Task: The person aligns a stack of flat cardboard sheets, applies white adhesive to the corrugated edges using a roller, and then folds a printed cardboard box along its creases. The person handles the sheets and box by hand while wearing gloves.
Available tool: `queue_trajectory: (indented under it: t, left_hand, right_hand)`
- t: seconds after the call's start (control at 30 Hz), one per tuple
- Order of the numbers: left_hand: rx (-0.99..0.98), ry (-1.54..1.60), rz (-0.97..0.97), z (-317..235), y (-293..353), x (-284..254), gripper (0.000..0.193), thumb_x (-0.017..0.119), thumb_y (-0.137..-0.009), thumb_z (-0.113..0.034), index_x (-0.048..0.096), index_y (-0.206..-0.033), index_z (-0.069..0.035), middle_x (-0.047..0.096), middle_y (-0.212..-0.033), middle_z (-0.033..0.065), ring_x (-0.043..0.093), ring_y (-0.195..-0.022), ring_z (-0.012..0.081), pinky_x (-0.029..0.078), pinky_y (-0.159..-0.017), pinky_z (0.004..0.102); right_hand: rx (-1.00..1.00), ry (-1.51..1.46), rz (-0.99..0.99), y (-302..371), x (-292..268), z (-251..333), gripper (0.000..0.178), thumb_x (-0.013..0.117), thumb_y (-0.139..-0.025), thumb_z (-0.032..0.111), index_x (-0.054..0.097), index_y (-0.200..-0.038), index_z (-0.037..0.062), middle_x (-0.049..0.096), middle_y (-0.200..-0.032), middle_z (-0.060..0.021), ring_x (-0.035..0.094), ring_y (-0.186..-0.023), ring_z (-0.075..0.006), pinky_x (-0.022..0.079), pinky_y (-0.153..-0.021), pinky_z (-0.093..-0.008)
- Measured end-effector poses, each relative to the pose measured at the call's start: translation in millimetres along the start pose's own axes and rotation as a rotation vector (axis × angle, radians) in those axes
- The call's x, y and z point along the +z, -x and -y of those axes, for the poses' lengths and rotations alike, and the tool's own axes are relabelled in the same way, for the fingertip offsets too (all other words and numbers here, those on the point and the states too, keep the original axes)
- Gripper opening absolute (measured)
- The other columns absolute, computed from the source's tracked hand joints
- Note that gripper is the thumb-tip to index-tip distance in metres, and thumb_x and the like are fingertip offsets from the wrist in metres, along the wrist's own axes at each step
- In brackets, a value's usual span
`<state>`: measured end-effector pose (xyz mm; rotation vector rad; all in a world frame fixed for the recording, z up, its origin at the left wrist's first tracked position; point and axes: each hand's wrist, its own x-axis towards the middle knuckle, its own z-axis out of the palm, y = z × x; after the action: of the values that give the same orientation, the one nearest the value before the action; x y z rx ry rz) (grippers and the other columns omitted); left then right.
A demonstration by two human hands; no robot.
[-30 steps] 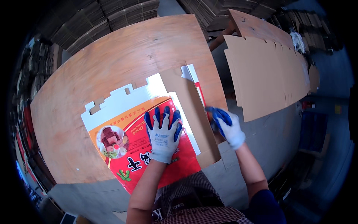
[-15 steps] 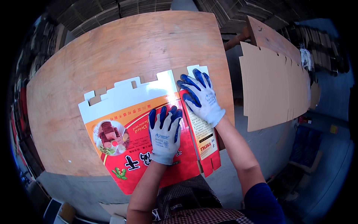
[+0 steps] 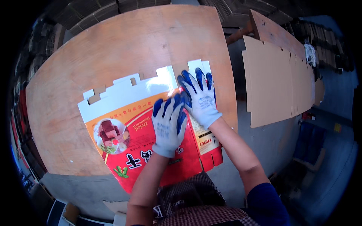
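Observation:
A flattened cardboard box [image 3: 113, 169], printed red, orange and white with a food picture, lies on the wooden table at its near edge. White notched flaps run along its far side. My left hand [image 3: 169, 124], in a white glove with blue fingertips, presses flat on the red panel with fingers stretched forward. My right hand [image 3: 200, 98], gloved the same way, lies with spread fingers over the narrower right-hand panel near its far flaps. The left fingertips come close to the right thumb, by the fold between the two panels. The box surface beneath both hands is hidden.
The wooden table [image 3: 124, 41] stretches beyond the box. A plain brown cardboard sheet [image 3: 277, 84] stands at the right, beside a wooden board [image 3: 277, 32]. Stacks of flat cardboard [image 3: 94, 17] line the far side. A blue crate [image 3: 309, 145] sits low at the right.
My left hand has slid forward along the red panel, closer to the right hand. The right hand has shifted slightly left, its fingers now pointing more forward.

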<state>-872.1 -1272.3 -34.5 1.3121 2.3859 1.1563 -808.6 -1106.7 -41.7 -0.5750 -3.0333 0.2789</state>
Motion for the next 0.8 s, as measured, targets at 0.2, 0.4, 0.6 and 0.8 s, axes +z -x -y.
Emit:
queue_trajectory:
  t: [0.2, 0.4, 0.6, 0.8]
  left_hand:
    - [-0.007, -0.247, 0.144, -4, -7, 15, 0.054, 0.063, -0.086, -0.025, 0.058, -0.136, -0.005, 0.056, -0.140, 0.0191, 0.044, -0.135, 0.0417, 0.028, -0.115, 0.0571]
    - [-0.015, -0.301, 0.132, -5, -11, 17, 0.051, 0.066, -0.090, -0.028, 0.058, -0.137, -0.009, 0.056, -0.141, 0.0136, 0.045, -0.135, 0.0390, 0.029, -0.115, 0.0549]
    - [0.052, -0.207, 0.195, 3, -2, -14, 0.058, 0.069, -0.090, -0.037, 0.056, -0.142, -0.014, 0.039, -0.158, 0.0162, 0.027, -0.149, 0.0430, 0.013, -0.124, 0.0564]
    - [-0.487, -0.558, -0.218, 63, 111, -111, 0.080, 0.073, -0.090, -0.030, 0.035, -0.157, -0.010, 0.026, -0.160, 0.0275, 0.027, -0.148, 0.0434, 0.025, -0.119, 0.0524]
  right_hand:
    - [0.188, 0.135, -0.074, 19, 17, 10, 0.058, 0.052, -0.097, 0.026, 0.042, -0.153, 0.0105, 0.034, -0.161, -0.0126, 0.027, -0.149, -0.0395, 0.011, -0.121, -0.0629]
    - [0.329, 0.001, -0.080, 94, 8, 46, 0.058, 0.059, -0.094, 0.029, 0.049, -0.147, 0.0079, 0.045, -0.153, -0.0156, 0.034, -0.144, -0.0390, 0.015, -0.119, -0.0642]
    - [0.358, -0.076, -0.007, 182, -4, 71, 0.061, 0.060, -0.095, 0.028, 0.046, -0.150, 0.0088, 0.043, -0.154, -0.0174, 0.033, -0.145, -0.0443, 0.017, -0.120, -0.0615]
    - [0.439, -0.042, -0.023, 191, -3, 72, 0.062, 0.062, -0.093, 0.035, 0.048, -0.151, 0.0163, 0.043, -0.155, -0.0129, 0.032, -0.146, -0.0406, 0.020, -0.118, -0.0606]
